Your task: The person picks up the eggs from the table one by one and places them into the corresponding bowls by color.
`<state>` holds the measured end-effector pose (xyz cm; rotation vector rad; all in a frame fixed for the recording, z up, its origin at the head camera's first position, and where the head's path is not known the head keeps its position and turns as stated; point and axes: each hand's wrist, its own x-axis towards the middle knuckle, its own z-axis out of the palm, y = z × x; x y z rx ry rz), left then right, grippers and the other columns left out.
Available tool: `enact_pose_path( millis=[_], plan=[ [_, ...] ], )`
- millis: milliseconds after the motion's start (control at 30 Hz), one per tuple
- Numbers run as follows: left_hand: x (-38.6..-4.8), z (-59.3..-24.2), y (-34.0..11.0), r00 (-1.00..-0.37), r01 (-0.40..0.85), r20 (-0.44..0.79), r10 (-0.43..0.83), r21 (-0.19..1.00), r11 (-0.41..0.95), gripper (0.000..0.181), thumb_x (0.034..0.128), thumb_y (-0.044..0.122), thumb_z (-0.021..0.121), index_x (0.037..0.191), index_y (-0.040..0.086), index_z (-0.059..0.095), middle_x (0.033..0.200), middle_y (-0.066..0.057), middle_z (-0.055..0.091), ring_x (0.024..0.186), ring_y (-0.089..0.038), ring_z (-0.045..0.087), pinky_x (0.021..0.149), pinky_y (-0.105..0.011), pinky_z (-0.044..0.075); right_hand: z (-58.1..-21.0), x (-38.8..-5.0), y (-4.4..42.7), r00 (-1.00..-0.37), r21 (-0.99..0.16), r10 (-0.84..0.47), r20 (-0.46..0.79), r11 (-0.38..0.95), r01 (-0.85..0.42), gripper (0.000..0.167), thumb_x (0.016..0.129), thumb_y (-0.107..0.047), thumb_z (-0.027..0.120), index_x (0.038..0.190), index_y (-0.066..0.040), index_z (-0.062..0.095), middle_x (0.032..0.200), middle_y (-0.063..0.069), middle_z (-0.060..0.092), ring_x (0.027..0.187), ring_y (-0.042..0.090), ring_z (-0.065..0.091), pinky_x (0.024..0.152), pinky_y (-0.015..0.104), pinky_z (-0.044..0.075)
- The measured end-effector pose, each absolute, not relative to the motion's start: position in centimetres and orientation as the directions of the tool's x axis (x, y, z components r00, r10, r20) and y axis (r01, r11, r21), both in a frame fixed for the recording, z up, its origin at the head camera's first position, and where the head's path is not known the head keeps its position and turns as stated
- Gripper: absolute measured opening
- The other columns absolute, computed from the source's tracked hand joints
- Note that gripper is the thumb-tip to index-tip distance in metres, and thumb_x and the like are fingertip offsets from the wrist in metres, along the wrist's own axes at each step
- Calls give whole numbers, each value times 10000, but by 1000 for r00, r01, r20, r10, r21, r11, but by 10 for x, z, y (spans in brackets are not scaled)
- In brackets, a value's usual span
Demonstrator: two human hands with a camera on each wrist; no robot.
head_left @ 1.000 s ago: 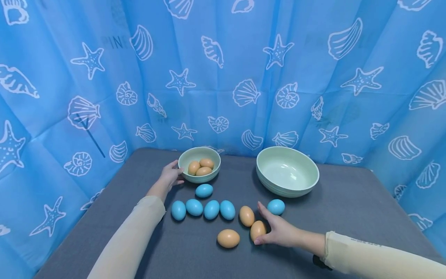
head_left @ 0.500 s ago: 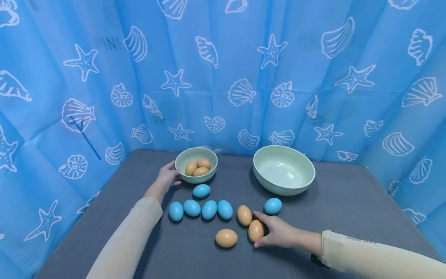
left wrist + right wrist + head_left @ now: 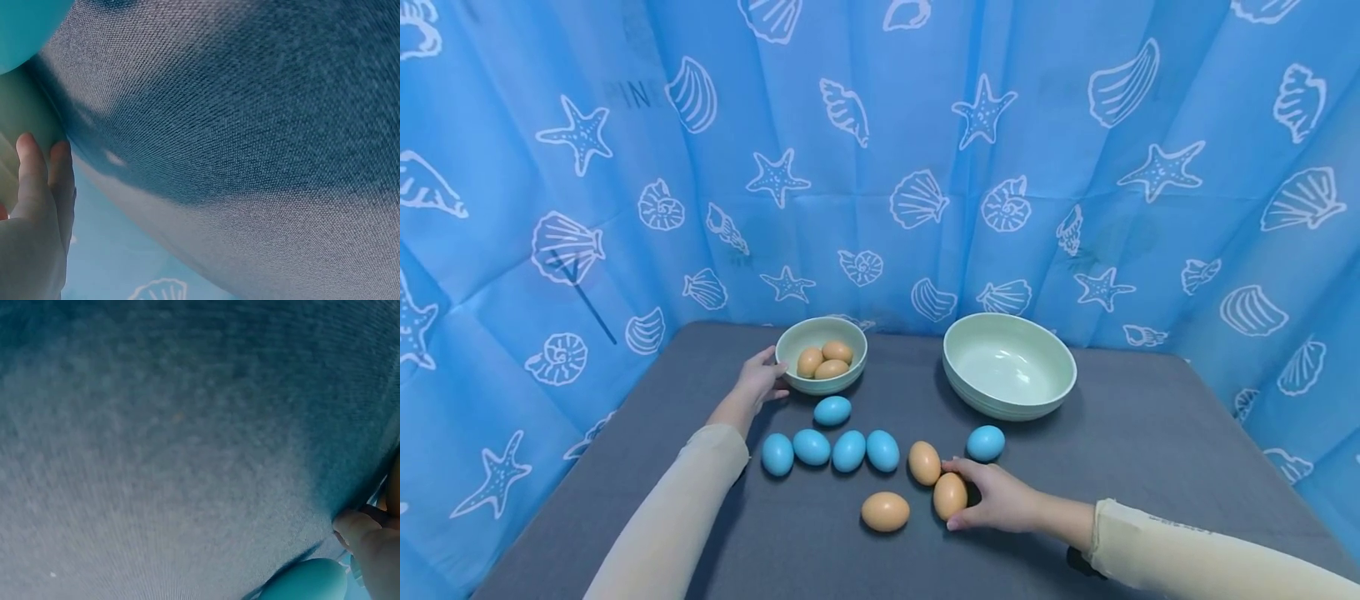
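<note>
My left hand (image 3: 758, 385) holds the small green bowl (image 3: 822, 386) by its left side. Its thumb is at the rim, and fingers (image 3: 32, 178) lie along the outer wall in the left wrist view. Several brown eggs (image 3: 831, 369) lie in that bowl. My right hand (image 3: 1003, 500) has its thumb and fingers around a brown egg (image 3: 950, 497) resting on the table. Beside it lie a second brown egg (image 3: 924, 463) and a third brown egg (image 3: 885, 512). A blue egg (image 3: 986, 443) is just beyond the right hand, also visible as a blue egg (image 3: 306, 581) in the right wrist view.
A larger green bowl (image 3: 1009, 367) stands at the back right with nothing in it. Several blue eggs (image 3: 848, 452) lie in a row on the grey tablecloth (image 3: 775, 542). One blue egg (image 3: 832, 411) lies before the small bowl. A blue shell-print curtain (image 3: 865, 167) hangs behind.
My right thumb and fingers have drawn in closer around the brown egg. The left hand stays at the small bowl. The whole head view has shifted slightly.
</note>
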<state>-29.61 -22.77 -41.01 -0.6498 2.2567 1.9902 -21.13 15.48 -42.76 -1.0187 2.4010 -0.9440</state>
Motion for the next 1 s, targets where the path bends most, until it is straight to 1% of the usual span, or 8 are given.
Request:
enact_pose_path(
  millis=[133, 200, 300, 400, 500, 733, 867, 1000],
  plan=[
    [-296, -411, -228, -911, -342, -311, -270, 936, 78, 585, 1048, 124, 441, 1566, 119, 170, 1570, -212, 207, 1232, -360, 491, 844, -321, 561, -428, -212, 156, -667, -724, -743, -53, 489, -486, 713, 805, -298, 810, 1326, 85, 508, 1304, 204, 565, 1157, 330, 561, 949, 399, 484],
    [-295, -410, -228, -913, -338, -307, -269, 938, 78, 591, 1044, 125, 452, 1564, 108, 172, 1560, -235, 210, 1191, -355, 523, 787, -294, 574, -426, -212, 157, -672, -747, -738, -62, 480, -459, 695, 801, -267, 816, 1317, 88, 514, 1295, 202, 570, 1150, 335, 561, 939, 409, 487],
    [-294, -409, -228, -914, -339, -310, -263, 937, 77, 600, 1042, 130, 459, 1564, 101, 165, 1552, -253, 218, 1189, -360, 526, 765, -289, 576, -421, -211, 158, -683, -779, -726, -80, 473, -412, 680, 796, -228, 822, 1309, 96, 515, 1287, 204, 571, 1153, 353, 554, 934, 441, 487],
    [-294, -410, -228, -912, -340, -311, -266, 938, 71, 599, 1042, 122, 458, 1565, 106, 166, 1550, -243, 234, 1204, -362, 514, 786, -303, 575, -415, -211, 159, -694, -796, -715, -83, 467, -385, 678, 788, -196, 827, 1303, 112, 513, 1267, 201, 579, 1138, 358, 557, 924, 475, 488],
    [-295, -411, -227, -912, -341, -312, -267, 938, 68, 589, 1046, 113, 443, 1565, 108, 166, 1555, -229, 233, 1244, -374, 474, 847, -336, 561, -408, -210, 160, -703, -819, -706, -86, 452, -354, 680, 782, -151, 827, 1302, 138, 497, 1231, 200, 588, 1094, 349, 570, 889, 489, 500],
    [-295, -413, -226, -911, -347, -319, -262, 935, 70, 591, 1051, 119, 430, 1568, 108, 145, 1580, -218, 166, 1242, -382, 464, 902, -379, 538, -393, -209, 160, -729, -859, -670, -141, 449, -246, 729, 783, -108, 822, 1335, 171, 436, 1267, 261, 541, 1085, 345, 578, 831, 410, 545],
    [-296, -414, -227, -913, -341, -312, -264, 937, 72, 589, 1050, 115, 431, 1567, 107, 149, 1582, -208, 171, 1238, -379, 468, 896, -372, 541, -385, -213, 158, -763, -851, -628, -157, 478, -219, 763, 784, -153, 828, 1363, 144, 429, 1253, 211, 558, 1071, 317, 591, 825, 394, 546],
    [-297, -412, -228, -914, -337, -308, -263, 939, 72, 588, 1050, 112, 430, 1567, 109, 151, 1577, -213, 181, 1236, -378, 471, 887, -366, 545, -378, -217, 155, -797, -862, -588, -137, 467, -196, 763, 792, -160, 820, 1385, 112, 425, 1287, 221, 541, 1090, 315, 594, 806, 377, 554]
  ],
)
